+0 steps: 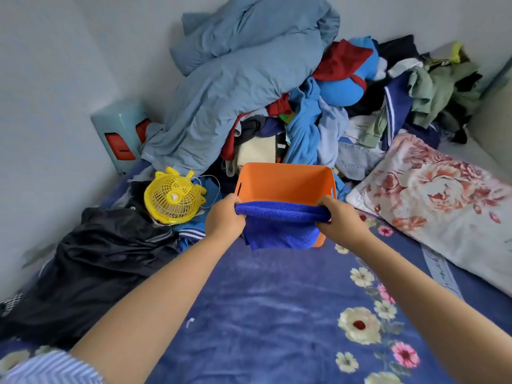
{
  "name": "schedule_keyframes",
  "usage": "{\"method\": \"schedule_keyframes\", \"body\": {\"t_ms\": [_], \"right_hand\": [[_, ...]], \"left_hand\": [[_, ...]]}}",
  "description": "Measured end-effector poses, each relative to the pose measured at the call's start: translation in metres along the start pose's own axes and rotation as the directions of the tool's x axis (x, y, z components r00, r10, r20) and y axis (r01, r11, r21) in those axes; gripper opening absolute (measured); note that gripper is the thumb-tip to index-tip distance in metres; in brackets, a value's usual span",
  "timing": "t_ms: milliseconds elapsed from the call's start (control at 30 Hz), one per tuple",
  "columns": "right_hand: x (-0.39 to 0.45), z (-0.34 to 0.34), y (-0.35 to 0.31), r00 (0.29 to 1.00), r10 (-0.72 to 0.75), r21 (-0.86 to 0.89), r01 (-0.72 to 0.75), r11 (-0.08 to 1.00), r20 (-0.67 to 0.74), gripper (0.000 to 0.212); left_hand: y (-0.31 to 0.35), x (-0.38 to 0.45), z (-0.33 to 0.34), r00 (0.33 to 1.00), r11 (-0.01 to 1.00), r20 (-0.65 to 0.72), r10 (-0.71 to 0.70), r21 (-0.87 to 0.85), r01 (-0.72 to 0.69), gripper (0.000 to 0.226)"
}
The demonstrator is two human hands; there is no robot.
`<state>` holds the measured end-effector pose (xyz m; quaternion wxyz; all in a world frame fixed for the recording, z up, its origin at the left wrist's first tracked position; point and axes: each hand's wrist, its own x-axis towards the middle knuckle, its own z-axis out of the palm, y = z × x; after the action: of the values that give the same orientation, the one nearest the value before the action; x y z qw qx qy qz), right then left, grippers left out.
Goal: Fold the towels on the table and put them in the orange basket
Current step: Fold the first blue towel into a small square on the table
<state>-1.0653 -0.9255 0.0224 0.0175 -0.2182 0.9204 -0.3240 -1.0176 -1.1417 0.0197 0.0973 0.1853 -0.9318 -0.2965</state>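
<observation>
Towel (279,225), blue, folded, held stretched at frame centre over near rim of orange basket (282,181), lower part draping down basket's front wall. Left hand (224,217) fingers curled round towel's left end; right hand (339,217) same on right end. Yellow fan (173,196) just left of basket, clothes pile (249,87) behind, floral pillow (440,200) at right.
</observation>
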Motion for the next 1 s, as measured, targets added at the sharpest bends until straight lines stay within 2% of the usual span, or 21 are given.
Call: {"method": "schedule_keyframes", "body": {"t_ms": [67,167,233,367,500,633,700,833,900,1000], "right_hand": [[0.038,0.009,0.007,0.999,-0.014,0.032,0.015,0.999,-0.031,0.025],[0.085,0.021,0.013,0.995,0.026,0.088,-0.017,0.996,-0.099,0.024],[0.115,0.029,0.019,0.985,0.080,0.158,-0.055,0.986,-0.155,0.024],[0.174,0.045,0.035,0.947,0.206,0.336,-0.117,0.935,-0.246,0.024],[0.231,0.070,0.066,0.911,0.338,0.452,-0.206,0.868,-0.235,0.029],[0.279,0.111,0.110,0.901,0.405,0.474,-0.292,0.831,-0.155,0.023],[0.296,0.137,0.134,0.897,0.437,0.457,-0.360,0.813,-0.071,0.023],[0.314,0.184,0.175,0.851,0.503,0.423,-0.514,0.746,0.148,0.026],[0.321,0.207,0.194,0.794,0.562,0.368,-0.607,0.705,0.234,0.031],[0.332,0.236,0.220,0.654,0.649,0.251,-0.753,0.609,0.388,0.036]], "left_hand": [[-0.003,0.036,0.008,0.998,0.998,-0.020,-0.060,0.006,0.061,0.011],[-0.003,0.085,0.013,0.997,0.997,-0.036,-0.062,-0.045,0.061,0.009],[-0.002,0.122,0.017,0.999,0.994,-0.033,-0.042,-0.098,0.039,0.003],[-0.005,0.194,0.041,0.999,0.963,-0.012,-0.052,-0.264,0.047,0.010],[-0.018,0.257,0.080,0.993,0.920,0.035,-0.113,-0.375,0.118,0.017],[-0.048,0.306,0.134,0.962,0.844,0.140,-0.236,-0.461,0.274,0.018],[-0.067,0.323,0.166,0.946,0.853,0.187,-0.263,-0.414,0.319,0.020],[-0.098,0.336,0.225,0.943,0.947,0.200,-0.267,-0.125,0.295,0.028],[-0.115,0.338,0.255,0.929,0.952,0.217,-0.300,0.008,0.306,0.032],[-0.134,0.341,0.299,0.874,0.921,0.289,-0.390,0.141,0.364,0.034]]}}
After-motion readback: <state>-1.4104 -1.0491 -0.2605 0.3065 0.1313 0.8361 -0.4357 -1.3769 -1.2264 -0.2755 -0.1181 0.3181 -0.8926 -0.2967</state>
